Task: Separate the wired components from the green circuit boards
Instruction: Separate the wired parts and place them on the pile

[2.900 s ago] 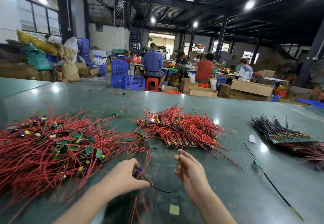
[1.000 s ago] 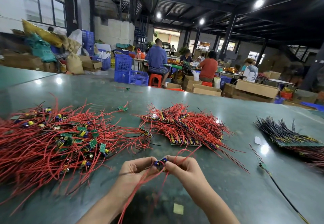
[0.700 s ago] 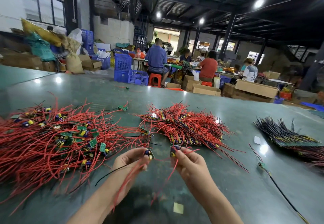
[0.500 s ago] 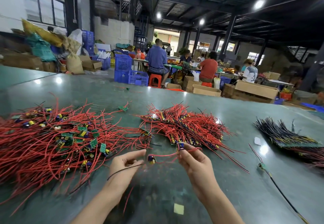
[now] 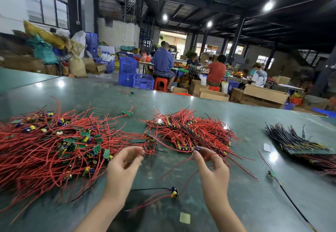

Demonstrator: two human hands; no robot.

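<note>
My right hand (image 5: 211,168) pinches a small blue wired component (image 5: 196,148) at its fingertips, and red wires trail down from it. My left hand (image 5: 125,166) hovers beside it with loosely curled fingers and holds nothing that I can see. Another wired component (image 5: 174,192), blue and yellow with red and black leads, lies on the green table (image 5: 236,204) between my forearms. A big tangle of red wires with small green circuit boards (image 5: 45,150) sprawls on the left. A second red-wired pile (image 5: 190,131) sits just beyond my right hand.
A bundle of black-wired boards (image 5: 298,142) lies at the right, with a loose wired board (image 5: 271,173) and a white scrap (image 5: 267,147) near it. A small paper square (image 5: 184,217) lies by my right forearm. People work at tables beyond the far edge.
My hands pulled the joined piece apart and moved away from each other. The left hand let go of its component, which now lies on the table; the right hand carried its part toward the middle pile.
</note>
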